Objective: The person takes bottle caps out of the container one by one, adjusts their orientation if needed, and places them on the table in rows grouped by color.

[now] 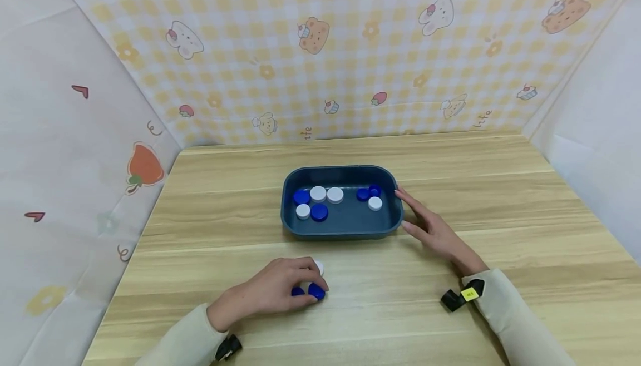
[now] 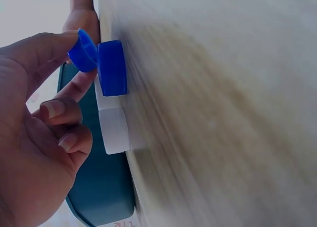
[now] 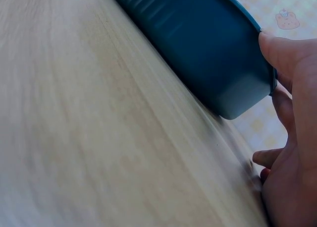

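Observation:
Between its thumb and a finger, my left hand [image 1: 275,285] pinches a small blue bottle cap [image 2: 83,51], tilted with its hollow side showing in the left wrist view. Beside it, a thicker blue cap [image 2: 113,68] sits on the table, and a white cap [image 2: 114,130] is close by. In the head view the white cap [image 1: 320,267] is partly hidden by the fingers. My right hand [image 1: 433,232] touches the right end of a dark blue-green tray [image 1: 345,236], thumb and fingers spread at its rim, as the right wrist view also shows.
Inside the tray, several blue and white caps lie at the left, among them a white cap [image 1: 335,195] and a blue cap [image 1: 319,212]. Two blue caps and a white cap [image 1: 375,203] lie at the right. A patterned cloth [image 1: 350,60] hangs behind the wooden table [image 1: 215,216].

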Tool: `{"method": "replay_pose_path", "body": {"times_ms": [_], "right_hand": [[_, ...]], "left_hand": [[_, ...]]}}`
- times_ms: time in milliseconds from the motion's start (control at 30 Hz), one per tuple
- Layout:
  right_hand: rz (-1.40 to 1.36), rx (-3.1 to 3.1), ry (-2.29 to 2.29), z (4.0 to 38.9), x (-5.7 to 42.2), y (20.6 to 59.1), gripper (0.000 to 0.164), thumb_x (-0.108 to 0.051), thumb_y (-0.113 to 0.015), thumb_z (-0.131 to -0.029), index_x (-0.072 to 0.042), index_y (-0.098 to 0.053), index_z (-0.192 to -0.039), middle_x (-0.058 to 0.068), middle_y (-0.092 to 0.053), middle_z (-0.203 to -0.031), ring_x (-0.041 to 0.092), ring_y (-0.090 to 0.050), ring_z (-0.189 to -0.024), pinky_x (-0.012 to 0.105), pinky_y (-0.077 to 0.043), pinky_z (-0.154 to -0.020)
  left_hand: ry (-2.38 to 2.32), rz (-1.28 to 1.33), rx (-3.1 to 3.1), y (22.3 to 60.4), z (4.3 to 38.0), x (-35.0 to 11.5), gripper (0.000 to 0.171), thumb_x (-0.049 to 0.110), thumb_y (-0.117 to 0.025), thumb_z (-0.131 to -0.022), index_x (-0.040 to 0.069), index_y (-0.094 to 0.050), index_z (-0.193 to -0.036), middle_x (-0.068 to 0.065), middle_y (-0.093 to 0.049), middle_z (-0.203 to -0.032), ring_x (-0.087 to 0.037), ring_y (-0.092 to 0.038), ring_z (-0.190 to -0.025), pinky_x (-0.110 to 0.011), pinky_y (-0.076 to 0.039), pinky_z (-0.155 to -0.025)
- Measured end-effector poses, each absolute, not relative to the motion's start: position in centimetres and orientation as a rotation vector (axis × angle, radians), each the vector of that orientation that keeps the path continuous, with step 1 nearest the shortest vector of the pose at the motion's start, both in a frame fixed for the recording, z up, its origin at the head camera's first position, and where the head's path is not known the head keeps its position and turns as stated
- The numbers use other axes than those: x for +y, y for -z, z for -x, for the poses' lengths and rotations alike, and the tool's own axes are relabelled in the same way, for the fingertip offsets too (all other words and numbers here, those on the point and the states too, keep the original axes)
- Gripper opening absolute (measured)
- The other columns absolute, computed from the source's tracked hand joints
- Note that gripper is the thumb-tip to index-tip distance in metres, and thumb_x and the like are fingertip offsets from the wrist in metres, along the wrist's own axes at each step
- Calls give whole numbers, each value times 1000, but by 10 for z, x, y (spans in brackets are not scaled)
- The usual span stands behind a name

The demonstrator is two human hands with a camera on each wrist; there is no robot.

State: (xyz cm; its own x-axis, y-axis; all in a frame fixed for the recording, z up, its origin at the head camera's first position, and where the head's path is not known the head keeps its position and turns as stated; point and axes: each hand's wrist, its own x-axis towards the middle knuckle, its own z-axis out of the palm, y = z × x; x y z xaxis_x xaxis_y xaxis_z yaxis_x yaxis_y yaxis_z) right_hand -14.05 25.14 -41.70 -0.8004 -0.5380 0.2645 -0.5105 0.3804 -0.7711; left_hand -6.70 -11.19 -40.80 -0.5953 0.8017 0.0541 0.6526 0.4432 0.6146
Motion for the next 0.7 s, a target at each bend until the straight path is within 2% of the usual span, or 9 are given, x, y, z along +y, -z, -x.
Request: {"method": "replay_pose_path", "body": {"times_ms": [367, 700], "right_hand": [[984, 2593, 1430, 141, 252, 418, 60, 2, -54, -94, 0, -29, -148, 23, -20, -154, 32, -18, -142, 17, -14, -108], [972, 2583, 1422, 141, 251, 416, 61, 3, -54, -94, 0, -29, -148, 20, -19, -155, 35, -18, -141, 17, -14, -108]], "left_hand": [[-763, -1234, 2471, 408, 66, -112, 20, 23, -71, -88, 28, -69, -108, 12, -57, -108, -4, -54, -95, -27, -46, -85], [-698, -1249, 2482, 407, 64, -111, 22, 22, -72, -87, 28, -69, -108, 11, -56, -108, -6, -53, -93, -26, -45, -84]]}}
